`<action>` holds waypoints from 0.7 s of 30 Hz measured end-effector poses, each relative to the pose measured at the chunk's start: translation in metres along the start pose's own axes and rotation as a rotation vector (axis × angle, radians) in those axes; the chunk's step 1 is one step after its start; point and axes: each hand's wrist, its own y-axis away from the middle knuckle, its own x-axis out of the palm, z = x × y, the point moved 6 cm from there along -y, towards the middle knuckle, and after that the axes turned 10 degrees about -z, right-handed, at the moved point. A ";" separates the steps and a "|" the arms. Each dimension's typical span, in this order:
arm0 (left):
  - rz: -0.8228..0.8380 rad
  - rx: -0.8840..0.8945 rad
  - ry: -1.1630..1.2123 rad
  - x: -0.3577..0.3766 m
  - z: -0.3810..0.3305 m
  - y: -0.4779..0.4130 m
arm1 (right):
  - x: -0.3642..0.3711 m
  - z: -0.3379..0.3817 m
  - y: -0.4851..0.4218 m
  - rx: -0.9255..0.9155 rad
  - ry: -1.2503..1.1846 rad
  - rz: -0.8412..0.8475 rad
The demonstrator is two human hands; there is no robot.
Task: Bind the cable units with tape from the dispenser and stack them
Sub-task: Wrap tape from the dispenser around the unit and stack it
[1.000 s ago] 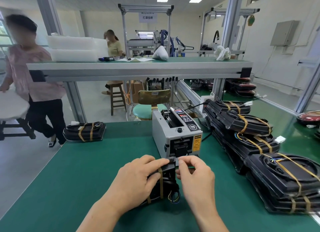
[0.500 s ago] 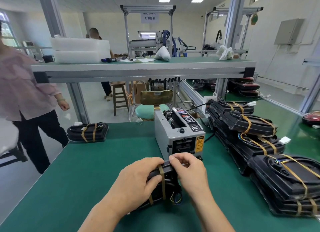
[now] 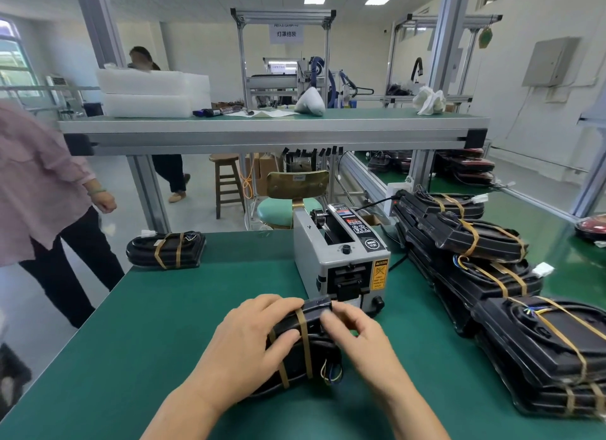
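Our L hand (image 3: 249, 344) grips the cable unit (image 3: 295, 361) from above. R hand (image 3: 357, 338) curls onto its far R end, fingers blurred. Unit lies mid tabletop (image 3: 157, 324) toward the near edge, long axis near-to-far, far end just before the tape dispenser (image 3: 341, 262), loose wires near R. Open green runs L to the edge. A stack of bound units (image 3: 492, 275) lines the R side.

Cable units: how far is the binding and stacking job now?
Done: a stack of taped units at right, a lone unit far left. In hand: the left hand holds a unit with two bands; the right hand touches its top edge. Left: stack it.
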 end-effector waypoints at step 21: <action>-0.423 -1.012 0.747 -0.006 0.126 0.063 | 0.068 -0.004 -0.009 -0.060 0.213 0.010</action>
